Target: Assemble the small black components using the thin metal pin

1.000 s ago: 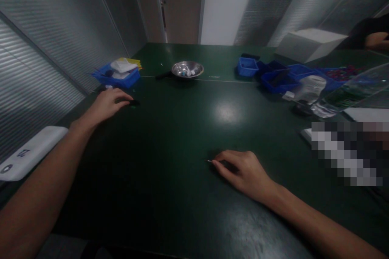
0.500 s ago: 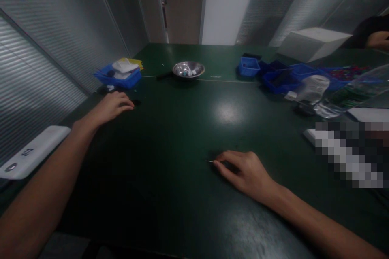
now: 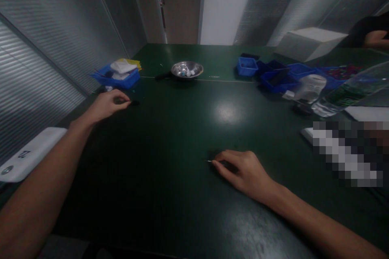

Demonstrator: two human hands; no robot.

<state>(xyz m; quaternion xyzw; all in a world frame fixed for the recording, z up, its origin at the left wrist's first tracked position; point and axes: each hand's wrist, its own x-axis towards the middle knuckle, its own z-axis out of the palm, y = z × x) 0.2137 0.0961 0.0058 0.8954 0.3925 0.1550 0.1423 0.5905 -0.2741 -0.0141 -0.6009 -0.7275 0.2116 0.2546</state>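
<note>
Over the left side of the dark green table point(image 3: 170, 129), my left hand point(image 3: 107, 103) is closed in a pinch, thumb and forefinger meeting in a ring. Just past the fingertips is a small dark patch point(image 3: 135, 102), which may be an object or a shadow. Whatever those fingers hold is too small to name. My right hand point(image 3: 240, 168) rests on the table nearer to me, right of the middle. Its thumb and forefinger are closed on a thin pale sliver point(image 3: 209, 161) that pokes out to the left; its kind cannot be made out.
Behind my left hand stands a blue bin point(image 3: 126, 80) with white and yellow items. A metal bowl point(image 3: 187, 71) holds small pieces. To the right are blue bins point(image 3: 246, 66), a clear bottle point(image 3: 337, 95) and a white box point(image 3: 310, 43). A white device point(image 3: 33, 151) lies beside my left forearm.
My left fingertips have come together into a pinch, after shifting slightly at the same spot. My right hand has stayed still with the pale sliver. The view has swayed a little.
</note>
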